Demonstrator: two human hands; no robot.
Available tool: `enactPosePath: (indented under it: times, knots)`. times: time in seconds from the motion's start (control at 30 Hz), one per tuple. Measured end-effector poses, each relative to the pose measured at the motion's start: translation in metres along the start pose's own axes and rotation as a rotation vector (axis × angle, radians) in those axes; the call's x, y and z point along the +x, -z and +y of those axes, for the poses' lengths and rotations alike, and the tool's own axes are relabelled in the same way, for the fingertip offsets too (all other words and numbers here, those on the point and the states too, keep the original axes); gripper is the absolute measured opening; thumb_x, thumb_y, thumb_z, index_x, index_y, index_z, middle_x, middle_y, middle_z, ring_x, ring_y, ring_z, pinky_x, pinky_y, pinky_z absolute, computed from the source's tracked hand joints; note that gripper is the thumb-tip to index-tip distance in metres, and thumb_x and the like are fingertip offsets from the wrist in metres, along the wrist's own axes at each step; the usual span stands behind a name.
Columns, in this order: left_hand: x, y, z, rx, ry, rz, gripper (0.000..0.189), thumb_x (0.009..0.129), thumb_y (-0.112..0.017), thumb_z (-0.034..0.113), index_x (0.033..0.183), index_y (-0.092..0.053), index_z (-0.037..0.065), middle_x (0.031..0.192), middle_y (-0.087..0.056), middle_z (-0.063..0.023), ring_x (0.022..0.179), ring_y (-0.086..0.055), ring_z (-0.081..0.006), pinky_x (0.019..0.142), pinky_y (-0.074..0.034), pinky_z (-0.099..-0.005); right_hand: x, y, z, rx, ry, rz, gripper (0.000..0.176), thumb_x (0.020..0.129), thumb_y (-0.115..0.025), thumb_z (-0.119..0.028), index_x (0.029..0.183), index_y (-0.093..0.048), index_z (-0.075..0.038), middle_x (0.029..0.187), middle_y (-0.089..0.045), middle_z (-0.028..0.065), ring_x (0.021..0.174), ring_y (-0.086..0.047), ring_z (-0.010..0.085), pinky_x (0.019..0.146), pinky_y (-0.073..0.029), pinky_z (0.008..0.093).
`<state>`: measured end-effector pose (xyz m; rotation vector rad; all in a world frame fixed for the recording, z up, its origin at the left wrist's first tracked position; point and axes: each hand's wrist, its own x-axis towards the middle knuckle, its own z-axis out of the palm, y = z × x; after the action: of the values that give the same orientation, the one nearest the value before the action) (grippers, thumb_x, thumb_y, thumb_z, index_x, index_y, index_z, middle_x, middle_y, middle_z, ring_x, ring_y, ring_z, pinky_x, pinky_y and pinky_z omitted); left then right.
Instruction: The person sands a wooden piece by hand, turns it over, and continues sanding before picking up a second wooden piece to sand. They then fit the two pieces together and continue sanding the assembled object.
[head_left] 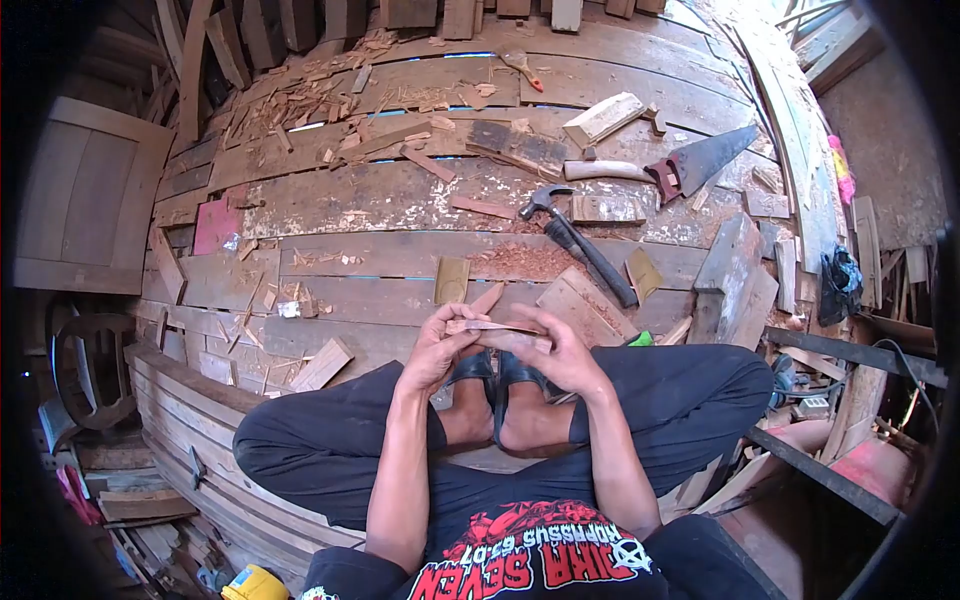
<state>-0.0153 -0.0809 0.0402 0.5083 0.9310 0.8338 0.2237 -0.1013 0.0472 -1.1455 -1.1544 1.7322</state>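
Observation:
A small, thin piece of wood (505, 334) is held crosswise above my feet, between both hands. My left hand (438, 348) is closed on its left end, the thumb and fingers pinching it. At the right end my right hand (560, 350) also grips the piece with bent fingers. Just beyond the hands lie a pointed wood scrap (488, 299), a yellowish sheet (452, 280) and a flat wooden board (583, 308). A claw hammer (585, 255) rests on the planks, farther forward and to the right.
A handsaw (705, 165), a brush (521, 68), a wooden mallet-like piece (610, 170) and wood blocks lie on the plank floor (350, 260) among shavings. Stacked boards (220, 450) stand at the left, a metal frame (825, 475) at the right.

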Motion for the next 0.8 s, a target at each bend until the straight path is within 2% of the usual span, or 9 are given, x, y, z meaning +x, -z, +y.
enactPosePath:
  times: [0.1, 0.2, 0.3, 0.4, 0.5, 0.57, 0.7, 0.8]
  knots:
    - [-0.003, -0.003, 0.004, 0.038, 0.034, -0.004, 0.021, 0.097, -0.069, 0.002, 0.113, -0.059, 0.010, 0.118, -0.070, -0.0062, 0.111, -0.068, -0.0158, 0.088, -0.061, -0.0288, 0.005, -0.003, 0.003, 0.040, -0.140, -0.139, 0.048, 0.105, -0.065, -0.020, 0.149, -0.052, -0.004, 0.126, -0.067, 0.0103, 0.099, -0.068, 0.0135, 0.083, -0.058, 0.0279]
    - [-0.007, -0.004, 0.007, 0.011, 0.031, 0.011, 0.029, 0.096, -0.070, 0.002, 0.120, -0.055, 0.010, 0.124, -0.067, -0.0073, 0.112, -0.068, -0.0170, 0.089, -0.061, -0.0302, -0.002, -0.009, -0.016, 0.045, -0.297, -0.086, 0.045, 0.109, -0.058, -0.030, 0.144, -0.056, -0.001, 0.116, -0.070, 0.0087, 0.087, -0.068, 0.0105, 0.069, -0.056, 0.0237]
    - [-0.004, -0.013, 0.006, -0.056, -0.064, 0.026, 0.043, 0.095, -0.073, 0.003, 0.131, -0.051, 0.009, 0.132, -0.061, -0.0091, 0.112, -0.067, -0.0182, 0.091, -0.061, -0.0314, 0.001, -0.009, 0.004, 0.028, -0.326, 0.024, 0.048, 0.111, -0.051, -0.041, 0.135, -0.061, -0.001, 0.095, -0.069, 0.0032, 0.072, -0.061, 0.0073, 0.057, -0.048, 0.0230]
    - [0.001, -0.018, 0.004, 0.016, -0.137, 0.071, 0.048, 0.094, -0.074, 0.001, 0.135, -0.050, 0.009, 0.140, -0.056, -0.0113, 0.115, -0.066, -0.0187, 0.095, -0.059, -0.0321, 0.006, -0.013, 0.022, 0.144, -0.300, 0.106, 0.047, 0.112, -0.047, -0.044, 0.125, -0.063, -0.002, 0.086, -0.065, -0.0002, 0.061, -0.048, 0.0051, 0.050, -0.039, 0.0225]
    - [0.006, -0.017, 0.001, 0.230, -0.176, 0.100, 0.042, 0.094, -0.073, -0.001, 0.131, -0.055, 0.007, 0.147, -0.052, -0.0136, 0.121, -0.063, -0.0196, 0.100, -0.056, -0.0334, 0.004, -0.016, 0.017, 0.292, -0.317, 0.122, 0.045, 0.112, -0.047, -0.044, 0.118, -0.063, -0.003, 0.082, -0.062, -0.0015, 0.059, -0.041, 0.0043, 0.049, -0.035, 0.0226]
    - [0.007, -0.019, 0.001, 0.350, -0.232, 0.082, 0.034, 0.094, -0.072, -0.002, 0.125, -0.059, 0.005, 0.151, -0.049, -0.0143, 0.126, -0.060, -0.0202, 0.103, -0.055, -0.0342, 0.006, -0.014, 0.020, 0.334, -0.306, 0.127, 0.046, 0.112, -0.047, -0.045, 0.119, -0.063, -0.003, 0.082, -0.060, -0.0017, 0.059, -0.040, 0.0042, 0.050, -0.035, 0.0224]
    - [0.006, -0.023, 0.004, 0.225, -0.239, 0.069, 0.027, 0.095, -0.069, -0.003, 0.120, -0.062, 0.004, 0.155, -0.046, -0.0152, 0.132, -0.056, -0.0201, 0.106, -0.053, -0.0342, 0.005, -0.012, 0.002, 0.589, -0.390, 0.165, 0.045, 0.112, -0.045, -0.046, 0.117, -0.064, -0.005, 0.084, -0.061, -0.0010, 0.060, -0.040, 0.0039, 0.051, -0.035, 0.0220]
    - [0.003, -0.022, 0.007, 0.025, -0.174, 0.001, 0.025, 0.097, -0.068, -0.001, 0.119, -0.058, 0.008, 0.157, -0.045, -0.0146, 0.136, -0.054, -0.0217, 0.109, -0.052, -0.0370, 0.009, -0.005, 0.004, 0.660, -0.497, 0.111, 0.048, 0.111, -0.045, -0.047, 0.131, -0.062, -0.006, 0.090, -0.061, -0.0024, 0.063, -0.039, 0.0037, 0.053, -0.035, 0.0204]
